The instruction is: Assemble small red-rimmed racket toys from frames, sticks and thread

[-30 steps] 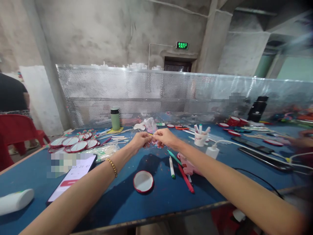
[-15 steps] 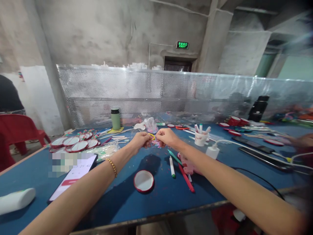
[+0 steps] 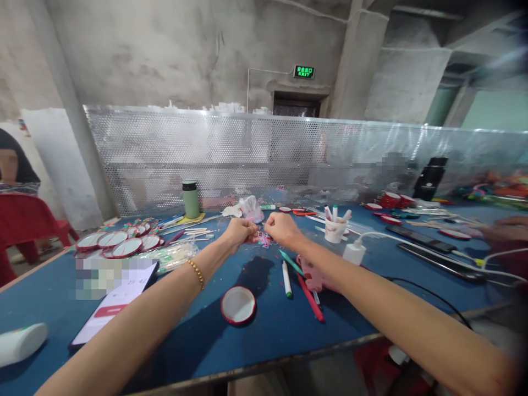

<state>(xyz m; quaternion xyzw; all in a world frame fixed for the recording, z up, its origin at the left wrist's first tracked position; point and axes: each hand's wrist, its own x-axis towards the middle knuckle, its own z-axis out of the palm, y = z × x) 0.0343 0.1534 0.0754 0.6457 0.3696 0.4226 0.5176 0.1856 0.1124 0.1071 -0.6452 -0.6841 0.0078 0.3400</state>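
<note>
My left hand and my right hand are close together above the far middle of the table, fingers pinched. Whatever lies between their fingertips is too small to make out. Just below them is a little heap of pink, blue and red bits. Behind the left hand stands a clear plastic bag. Nearer to me, a round white disc with a red rim lies flat. A white marker with a green end and a red pen lie below the right forearm.
At left are several red-rimmed discs, a lit phone, a white bottle and a green flask. To the right stand a paper cup of markers and a white charger with its cable. A perforated metal screen borders the back.
The yellow piece seen between my fingers no longer shows there. More of the coloured heap is visible under my hands. The whole view has shifted slightly.
</note>
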